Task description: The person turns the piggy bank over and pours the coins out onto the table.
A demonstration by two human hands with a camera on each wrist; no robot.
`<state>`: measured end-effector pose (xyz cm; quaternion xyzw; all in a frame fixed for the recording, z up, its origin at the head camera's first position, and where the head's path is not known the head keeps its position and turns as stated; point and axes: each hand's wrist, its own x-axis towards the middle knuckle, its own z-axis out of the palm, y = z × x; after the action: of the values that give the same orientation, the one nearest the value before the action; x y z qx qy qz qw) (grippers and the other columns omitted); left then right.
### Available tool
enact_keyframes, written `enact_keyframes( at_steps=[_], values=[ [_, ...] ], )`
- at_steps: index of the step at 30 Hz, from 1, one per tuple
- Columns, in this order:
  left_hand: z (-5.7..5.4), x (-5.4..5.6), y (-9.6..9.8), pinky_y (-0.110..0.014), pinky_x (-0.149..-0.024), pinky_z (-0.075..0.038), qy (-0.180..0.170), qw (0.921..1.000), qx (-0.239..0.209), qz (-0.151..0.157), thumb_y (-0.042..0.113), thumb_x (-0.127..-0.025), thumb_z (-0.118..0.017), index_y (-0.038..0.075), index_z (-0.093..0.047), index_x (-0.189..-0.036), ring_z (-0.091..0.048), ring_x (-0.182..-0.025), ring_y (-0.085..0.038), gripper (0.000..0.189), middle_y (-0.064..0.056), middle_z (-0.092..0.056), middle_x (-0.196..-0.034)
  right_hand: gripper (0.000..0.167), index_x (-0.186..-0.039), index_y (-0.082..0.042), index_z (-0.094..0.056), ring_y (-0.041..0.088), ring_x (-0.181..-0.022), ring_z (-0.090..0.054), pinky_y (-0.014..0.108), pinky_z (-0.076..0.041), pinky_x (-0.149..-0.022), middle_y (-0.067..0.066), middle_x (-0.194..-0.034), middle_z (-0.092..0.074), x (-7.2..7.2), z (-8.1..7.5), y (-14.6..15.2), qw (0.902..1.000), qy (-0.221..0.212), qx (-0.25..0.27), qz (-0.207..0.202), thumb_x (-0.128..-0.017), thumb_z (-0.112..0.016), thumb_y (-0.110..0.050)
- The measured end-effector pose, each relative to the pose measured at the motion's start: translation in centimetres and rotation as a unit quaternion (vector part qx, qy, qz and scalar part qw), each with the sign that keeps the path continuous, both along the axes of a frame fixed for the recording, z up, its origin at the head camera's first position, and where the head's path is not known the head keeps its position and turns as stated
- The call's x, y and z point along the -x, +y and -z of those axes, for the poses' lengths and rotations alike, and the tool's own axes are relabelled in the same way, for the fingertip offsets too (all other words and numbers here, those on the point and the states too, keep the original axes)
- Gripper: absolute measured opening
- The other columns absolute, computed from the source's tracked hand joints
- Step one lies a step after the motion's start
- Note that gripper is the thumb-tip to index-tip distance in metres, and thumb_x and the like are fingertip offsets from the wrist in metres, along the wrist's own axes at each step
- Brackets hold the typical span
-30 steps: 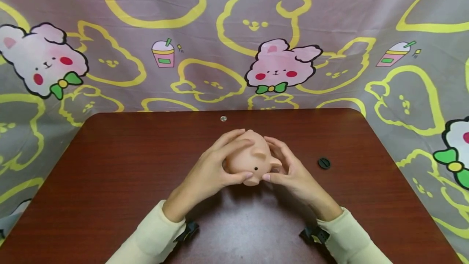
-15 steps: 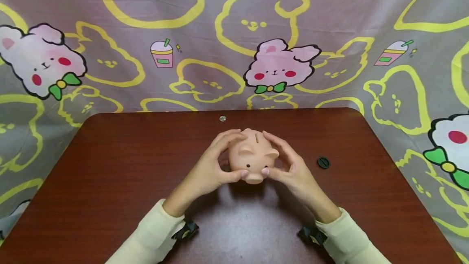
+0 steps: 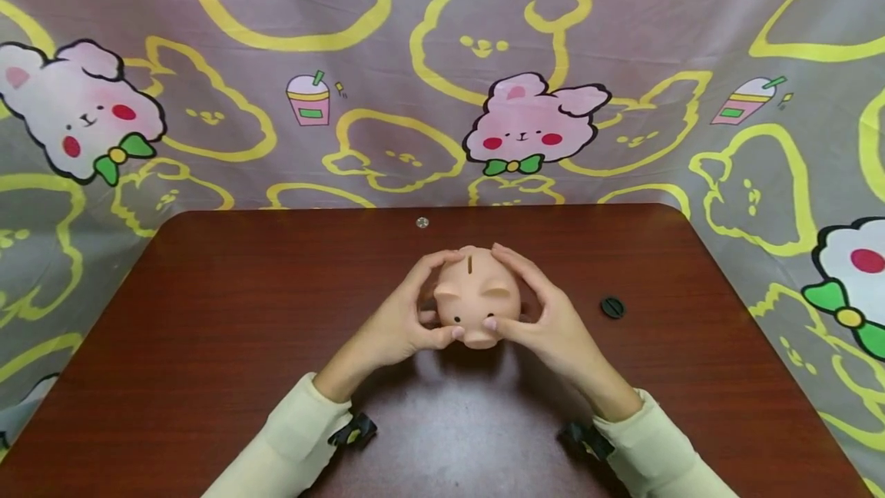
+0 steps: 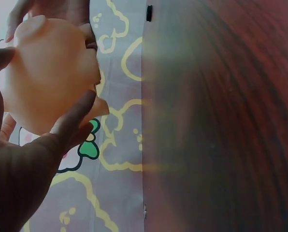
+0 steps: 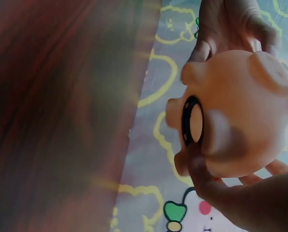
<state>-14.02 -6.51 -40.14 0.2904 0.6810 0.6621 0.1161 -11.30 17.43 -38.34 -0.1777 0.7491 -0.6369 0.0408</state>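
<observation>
A peach-coloured piggy bank is held above the table between both hands, its snout towards me and the coin slot on top showing. My left hand grips one side, thumb by the snout and fingers around the back. My right hand grips the other side the same way, its thumb beside an eye. From the right wrist view, a black-rimmed round hole shows on the underside, close to the stubby feet. Right of the hands lies a round black plug with a bar across it.
A small silvery coin-like disc lies near the back edge of the dark red-brown table. Behind and beside the table hangs a cloth printed with cartoon rabbits. Black straps sit around the wrists.
Both hands have turned the piggy bank from a sideways tilt to facing me, bringing its slot into sight on top. The plug and the disc lie where they were.
</observation>
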Motion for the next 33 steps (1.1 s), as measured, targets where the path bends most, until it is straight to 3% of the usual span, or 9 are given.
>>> enact_keyframes(
  at_steps=[6,12,18,22,28,33],
  values=[
    [0.2,-0.1,-0.1,-0.029,-0.087,-0.06,-0.004,0.9998,0.017,0.007,-0.008,-0.085,-0.08,0.019,-0.03,-0.157,-0.062,-0.117,-0.024,0.092,-0.002,-0.026,-0.169,0.082,-0.158,-0.026,-0.046,0.02,-0.147,-0.044,0.02,-0.052,-0.1,-0.009,-0.169,-0.032,-0.1,-0.4,0.0,0.9958,0.075,-0.053,-0.003,-0.088,-0.083,-0.005],
    [0.4,-0.1,-0.1,-0.032,-0.09,-0.06,0.006,0.9998,0.017,0.006,-0.008,-0.085,-0.08,0.02,-0.029,-0.158,-0.062,-0.12,-0.027,0.093,-0.003,-0.026,-0.169,0.082,-0.157,-0.027,-0.048,0.018,-0.152,-0.038,0.017,-0.045,-0.107,-0.01,-0.169,-0.032,-0.2,-0.4,0.0,0.9924,0.097,-0.075,0.008,-0.087,-0.085,-0.006],
    [0.2,0.0,0.0,-0.035,-0.091,-0.061,0.012,0.9998,-0.01,-0.014,-0.008,-0.085,-0.08,0.019,-0.031,-0.158,-0.054,-0.137,-0.037,0.093,-0.002,-0.028,-0.17,0.082,-0.16,-0.027,-0.042,0.024,-0.148,-0.045,0.022,-0.054,-0.1,-0.008,-0.169,-0.032,-0.3,-0.3,0.0,0.9992,0.039,-0.007,-0.005,-0.091,-0.08,-0.003],
    [-0.3,-0.1,0.2,-0.036,-0.085,-0.063,0.001,0.9992,-0.009,-0.04,-0.005,-0.086,-0.081,0.021,-0.037,-0.157,-0.058,-0.133,-0.037,0.088,-0.004,-0.036,-0.165,0.078,-0.161,-0.021,-0.038,0.021,-0.143,-0.049,0.024,-0.055,-0.1,0.002,-0.163,-0.042,-0.1,0.0,0.2,0.9999,-0.006,0.01,0.002,-0.095,-0.076,-0.006],
    [-1.0,-0.5,0.5,-0.03,-0.076,-0.062,0.001,0.9915,0.054,-0.118,0.007,-0.09,-0.082,0.026,-0.049,-0.155,-0.062,-0.121,-0.03,0.076,-0.005,-0.05,-0.154,0.065,-0.161,-0.021,-0.037,0.018,-0.122,-0.062,0.027,-0.058,-0.09,0.014,-0.158,-0.045,0.3,0.3,0.3,0.9933,-0.115,0.005,0.011,-0.103,-0.067,-0.021],
    [-1.0,-0.6,0.6,-0.032,-0.086,-0.06,0.014,0.9872,0.093,-0.129,0.015,-0.094,-0.08,0.023,-0.049,-0.156,-0.064,-0.121,-0.029,0.07,-0.008,-0.053,-0.154,0.058,-0.158,-0.013,-0.038,0.018,-0.117,-0.065,0.03,-0.061,-0.089,0.017,-0.158,-0.041,0.5,0.4,0.2,0.9882,-0.152,0.02,-0.002,-0.106,-0.062,-0.023]
  ],
)
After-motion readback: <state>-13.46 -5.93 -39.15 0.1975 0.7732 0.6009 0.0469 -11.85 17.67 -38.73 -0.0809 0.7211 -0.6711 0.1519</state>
